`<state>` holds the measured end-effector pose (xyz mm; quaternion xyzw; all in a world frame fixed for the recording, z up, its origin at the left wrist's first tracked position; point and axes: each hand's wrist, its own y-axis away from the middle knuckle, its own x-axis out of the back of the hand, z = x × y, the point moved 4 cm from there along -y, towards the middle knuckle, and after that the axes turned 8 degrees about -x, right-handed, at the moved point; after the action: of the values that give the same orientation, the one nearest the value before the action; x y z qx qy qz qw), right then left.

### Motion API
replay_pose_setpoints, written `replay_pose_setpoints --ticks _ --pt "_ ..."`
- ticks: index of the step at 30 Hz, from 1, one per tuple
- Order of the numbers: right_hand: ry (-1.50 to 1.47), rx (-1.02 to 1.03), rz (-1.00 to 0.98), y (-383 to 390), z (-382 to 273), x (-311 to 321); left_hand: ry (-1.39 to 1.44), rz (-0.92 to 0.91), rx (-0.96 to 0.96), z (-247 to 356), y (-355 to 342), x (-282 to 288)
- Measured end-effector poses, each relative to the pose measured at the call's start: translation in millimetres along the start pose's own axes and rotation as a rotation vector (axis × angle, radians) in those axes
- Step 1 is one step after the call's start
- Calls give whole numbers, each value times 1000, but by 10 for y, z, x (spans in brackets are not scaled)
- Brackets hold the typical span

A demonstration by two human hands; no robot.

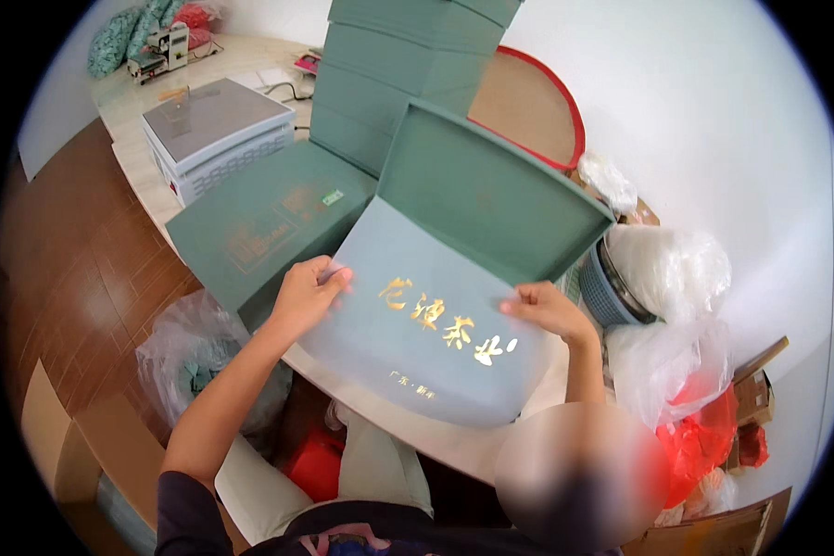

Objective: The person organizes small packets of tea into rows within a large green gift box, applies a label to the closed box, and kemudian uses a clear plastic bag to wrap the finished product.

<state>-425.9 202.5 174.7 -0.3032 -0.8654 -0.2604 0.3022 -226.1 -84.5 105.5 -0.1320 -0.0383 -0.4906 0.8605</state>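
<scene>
Smooth pale sheet [366, 357], gold-printed, gripped at edges by left hand [308, 295] and right hand [549, 311], held over bench [125, 107] before open green box [491, 199]. Box stack [385, 83] behind; crumpled clear bag [672, 273] at right.

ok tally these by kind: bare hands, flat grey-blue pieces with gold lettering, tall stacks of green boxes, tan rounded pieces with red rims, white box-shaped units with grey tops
Bare hands (left hand, right hand): 2
Flat grey-blue piece with gold lettering: 1
Tall stack of green boxes: 1
Tan rounded piece with red rim: 1
White box-shaped unit with grey top: 1
Total: 6
</scene>
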Motion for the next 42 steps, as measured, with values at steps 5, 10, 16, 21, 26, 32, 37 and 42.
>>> replay_pose_setpoints --ticks 5,10,16,21,26,32,37,42 --pt "-79 -77 27 -213 624 256 -293 -5 -121 -119 -251 -8" --pt "277 99 499 -367 834 122 -933 130 -307 -155 -292 -189" --pt "548 282 868 -229 605 -73 -1051 161 -479 -166 -302 -269" --pt "417 286 1116 -102 571 76 -1197 220 -547 -131 -283 -263" --pt "-96 182 1269 -39 790 479 -1033 214 -513 -40 -195 -228" --pt "-889 355 757 -337 741 603 -537 98 -261 -273 54 -90" --pt "-1126 418 669 -255 606 641 -429 36 -211 -384 309 -35" --pt "-1130 606 261 310 653 364 82 -23 -16 -313 753 20"
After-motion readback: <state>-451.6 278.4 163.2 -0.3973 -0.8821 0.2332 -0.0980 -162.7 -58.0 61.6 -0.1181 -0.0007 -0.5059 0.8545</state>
